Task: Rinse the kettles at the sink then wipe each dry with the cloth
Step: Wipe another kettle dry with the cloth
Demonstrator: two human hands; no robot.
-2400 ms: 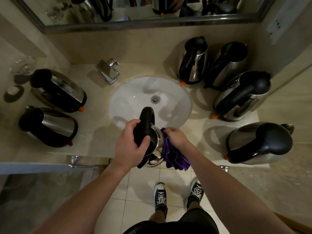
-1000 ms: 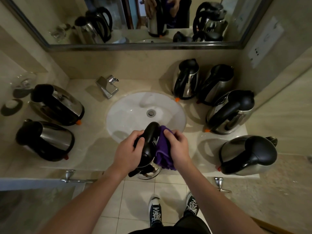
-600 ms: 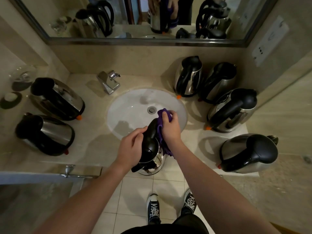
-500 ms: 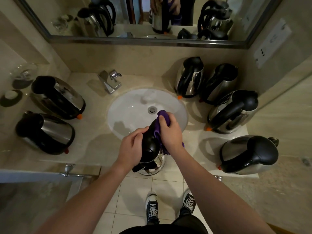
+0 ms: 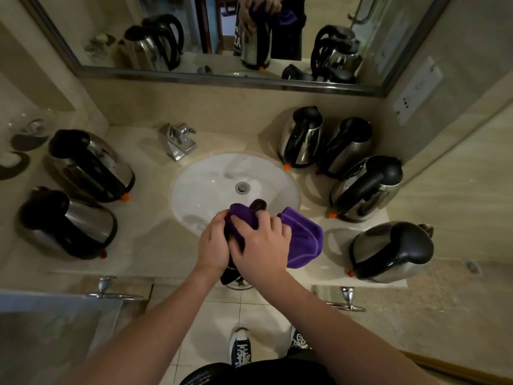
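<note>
I hold a steel kettle [image 5: 239, 280] with a black handle over the front rim of the white sink [image 5: 205, 187]. My left hand [image 5: 213, 245] grips its handle from the left. My right hand [image 5: 259, 247] presses the purple cloth [image 5: 301, 234] over the kettle's top, fingers curled over the cloth. The cloth drapes over the lid and bunches out to the right. Most of the kettle is hidden under both hands and the cloth; only the handle tip and the steel base show.
Several steel kettles stand on the beige counter: two at the left [image 5: 91, 165] [image 5: 66, 223], several at the right [image 5: 301, 137] [image 5: 391, 251]. A chrome tap [image 5: 177, 140] sits behind the sink. A mirror [image 5: 222, 37] lines the wall. A glass [image 5: 27, 126] stands far left.
My right hand has slid the cloth from the kettle's right side up over its top and handle, and the cloth now spreads out to the right. My left hand keeps its grip.
</note>
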